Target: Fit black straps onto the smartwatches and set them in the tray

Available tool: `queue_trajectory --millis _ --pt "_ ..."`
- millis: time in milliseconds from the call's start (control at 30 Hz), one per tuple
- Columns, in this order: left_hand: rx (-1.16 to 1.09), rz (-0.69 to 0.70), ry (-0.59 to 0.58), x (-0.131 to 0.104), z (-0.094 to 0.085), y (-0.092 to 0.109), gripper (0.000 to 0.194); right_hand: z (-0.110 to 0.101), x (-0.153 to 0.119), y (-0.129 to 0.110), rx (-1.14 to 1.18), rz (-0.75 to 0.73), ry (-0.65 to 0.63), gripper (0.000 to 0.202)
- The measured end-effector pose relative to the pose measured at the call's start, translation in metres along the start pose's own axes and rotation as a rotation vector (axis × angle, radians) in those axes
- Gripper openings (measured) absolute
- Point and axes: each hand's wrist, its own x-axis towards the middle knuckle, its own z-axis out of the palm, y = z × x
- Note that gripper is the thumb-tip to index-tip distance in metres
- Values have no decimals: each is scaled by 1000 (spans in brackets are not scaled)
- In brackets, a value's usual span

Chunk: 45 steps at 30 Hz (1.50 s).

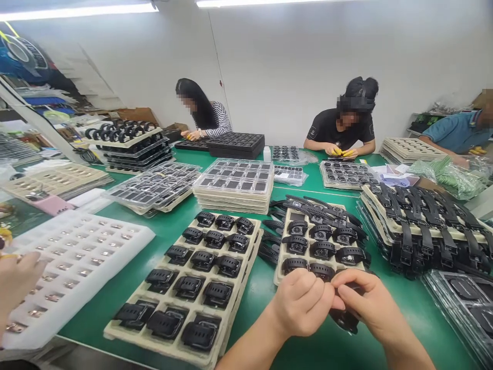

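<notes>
Close in front of me, both my hands meet at a smartwatch (345,321) with a black strap. My left hand (306,303) is closed, its curled fingers at the strap end and mostly hiding what they grip. Thumb and fingers of my right hand (364,300) pinch the watch, whose dark body hangs below them. Just beyond, a beige tray (279,275) holds several black-strapped watches (321,249), some showing their sensor backs. To the left, another beige tray (144,336) carries rows of watches (202,259) with buckled straps.
A white foam tray (138,239) of small metallic parts lies left, by another person's hand (17,285). Clear-lidded trays (231,200) are stacked mid-table. At right stand strap-laden trays (427,216) and clear plastic trays (462,303). Several co-workers (341,128) sit across the green table (262,318).
</notes>
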Motion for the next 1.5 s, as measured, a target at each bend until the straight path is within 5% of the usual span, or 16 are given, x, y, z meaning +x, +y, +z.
queue_trajectory --millis 233,433,600,700,800,933,1033,1233,1500 --pt "-90 -30 -14 7 -13 2 28 4 -9 -4 218 -17 -202 32" --pt "-2 55 92 8 -18 0 27 10 -19 -11 -15 -189 -33 26" --pt "54 10 129 9 -24 -3 32 2 -19 -26 -229 -309 -68 23" --pt "30 -258 152 9 -28 1 33 -10 14 -45 -448 -330 70 26" --pt "-58 -447 167 7 -25 8 32 -11 82 -68 -708 -397 295 25" --pt "-145 -353 77 2 -13 12 17 16 177 -80 -906 -458 2 22" --pt "-146 -404 40 -1 -8 11 13 36 217 -73 -986 -422 -181 11" --pt "-161 -437 9 -1 -6 11 14 44 231 -58 -1086 -382 -369 8" --pt "-175 -456 -53 0 -4 12 13 47 231 -60 -1121 -407 -396 16"
